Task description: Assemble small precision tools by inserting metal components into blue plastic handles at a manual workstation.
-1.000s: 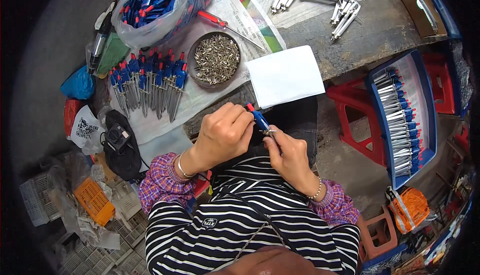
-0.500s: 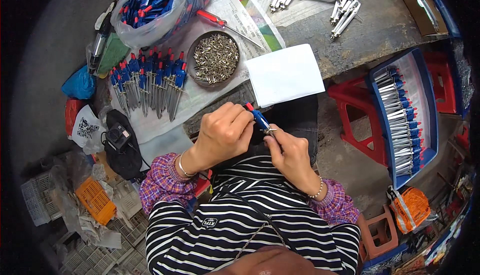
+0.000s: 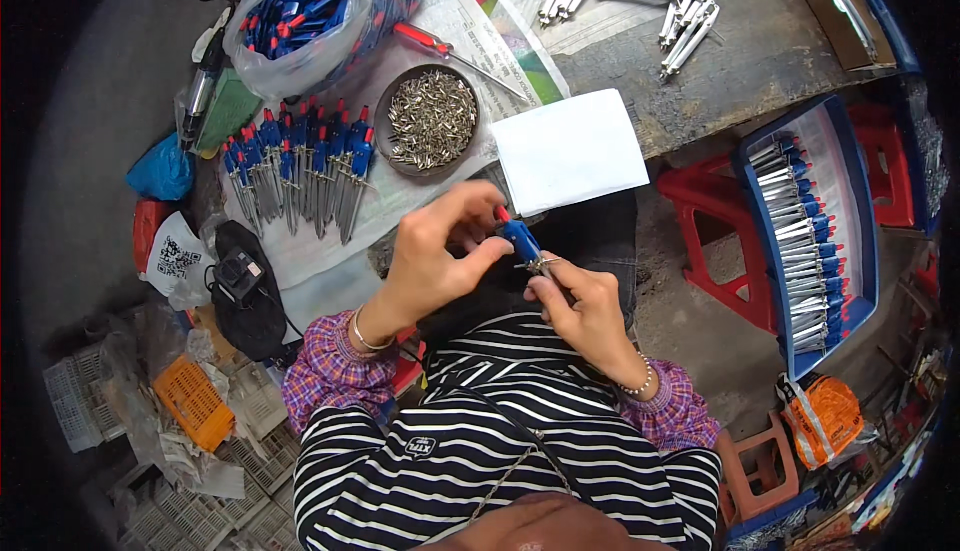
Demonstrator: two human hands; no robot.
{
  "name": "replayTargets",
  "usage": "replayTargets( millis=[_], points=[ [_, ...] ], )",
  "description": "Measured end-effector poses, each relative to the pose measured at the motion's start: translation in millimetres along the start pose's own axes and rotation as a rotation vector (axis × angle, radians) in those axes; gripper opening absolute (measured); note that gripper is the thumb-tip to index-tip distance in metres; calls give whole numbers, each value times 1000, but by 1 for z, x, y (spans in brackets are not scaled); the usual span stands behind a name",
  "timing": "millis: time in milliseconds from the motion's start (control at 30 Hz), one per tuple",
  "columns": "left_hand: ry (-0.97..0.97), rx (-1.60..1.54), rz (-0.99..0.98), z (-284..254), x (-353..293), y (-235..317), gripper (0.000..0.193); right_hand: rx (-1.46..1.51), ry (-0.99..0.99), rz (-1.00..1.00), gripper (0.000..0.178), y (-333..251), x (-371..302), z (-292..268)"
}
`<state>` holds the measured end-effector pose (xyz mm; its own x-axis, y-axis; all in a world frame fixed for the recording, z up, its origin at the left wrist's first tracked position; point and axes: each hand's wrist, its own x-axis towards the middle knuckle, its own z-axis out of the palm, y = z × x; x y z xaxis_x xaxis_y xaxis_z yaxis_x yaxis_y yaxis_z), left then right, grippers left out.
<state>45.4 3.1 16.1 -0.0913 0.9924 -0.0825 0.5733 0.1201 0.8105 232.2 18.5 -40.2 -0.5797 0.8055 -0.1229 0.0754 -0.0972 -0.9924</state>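
My right hand (image 3: 580,306) pinches the silver legs of a drawing compass (image 3: 522,241) that has a blue head and a red tip. The compass leans up and to the left, in front of my lap. Beside the blue head, my left hand (image 3: 435,251) is open, with thumb and forefinger apart in a C shape; the thumb is close to the head and the forefinger close to the red tip. Its other fingers curl inward and are partly hidden. Behind the hands lies a folded white sheet (image 3: 570,151). A round bowl (image 3: 385,146) holds many small metal screws (image 3: 432,116).
Similar compasses (image 3: 300,156) lie in rows on the table's left. Behind them stands a plastic bag of blue parts (image 3: 295,11). A red-handled screwdriver (image 3: 425,41) and loose silver legs (image 3: 690,36) lie farther back. At right, a blue tray (image 3: 860,201) of compasses sits by red stools (image 3: 715,251).
My left hand has opened from a closed grip at the compass head, spreading thumb and forefinger. The right hand keeps hold of the compass in nearly the same place.
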Motion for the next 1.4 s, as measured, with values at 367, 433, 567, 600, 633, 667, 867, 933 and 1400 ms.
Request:
replayTargets(
  millis=[367,433,567,600,633,667,867,933,1400],
  points=[
    [-307,-693,-372,-8,1,-19,33,179,-139,148,13,-10,-3,-2],
    [-291,-692,-390,-7,1,-19,32,192,-144,154,13,-9,-4,-2],
    [-294,-660,-392,-6,3,-18,31,257,-172,207,15,-8,-4,-4],
    [-318,-631,-426,-7,4,-17,31,292,-190,243,16,-7,-4,-4],
    [-321,-630,-426,-6,4,-18,31,294,-187,243,16,-5,-5,-4],
    [-319,-635,-431,-4,4,-19,30,282,-183,229,16,-4,-6,-3],
    [-281,-669,-403,-1,5,-14,31,361,-197,263,17,-6,-2,-8],
    [-273,-645,-373,-3,10,-10,31,485,-202,353,17,-1,1,-9],
    [46,-827,-158,-67,-11,-30,39,241,-146,73,27,-4,2,10]
  ],
)
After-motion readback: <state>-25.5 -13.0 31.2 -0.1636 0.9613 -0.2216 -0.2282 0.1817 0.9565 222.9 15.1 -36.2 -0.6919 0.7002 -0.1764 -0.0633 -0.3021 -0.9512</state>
